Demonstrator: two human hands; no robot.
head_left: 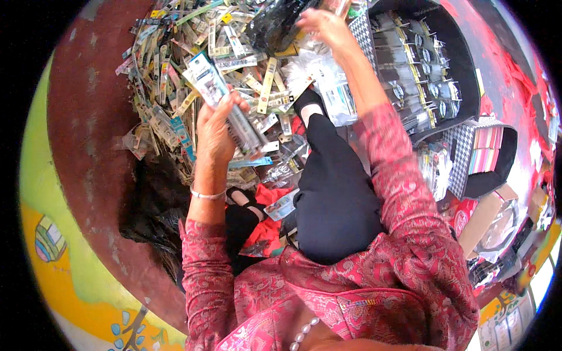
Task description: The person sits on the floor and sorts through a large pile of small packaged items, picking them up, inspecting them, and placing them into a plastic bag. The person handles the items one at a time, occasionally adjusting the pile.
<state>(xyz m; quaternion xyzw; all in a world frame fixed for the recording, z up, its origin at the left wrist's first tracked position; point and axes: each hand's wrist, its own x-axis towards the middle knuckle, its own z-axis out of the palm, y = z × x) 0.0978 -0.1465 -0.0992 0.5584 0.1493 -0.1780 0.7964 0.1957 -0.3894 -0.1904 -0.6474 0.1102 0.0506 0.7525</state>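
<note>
Gripped in my left hand [216, 126] is a bundle of slim clear plastic packets [243, 131] with a blue-and-white printed card end, tilted over the pile. What the packets contain is too unclear to name. My right hand [325, 26] reaches to the far side, blurred, beside a crumpled black plastic bag [275, 26]. A small packet [339, 7] shows at its far edge; whether the fingers hold it is unclear. Beneath my left hand spreads a large heap of narrow printed packets and strips [170, 76].
At the right, a black open case [462, 64] holds rows of clear packets. A smaller checked box [462, 158] contains striped coloured cards. Clear plastic bags [333, 93] lie by my foot. A cardboard box [483, 219] stands lower right; black plastic [152, 205] lies left.
</note>
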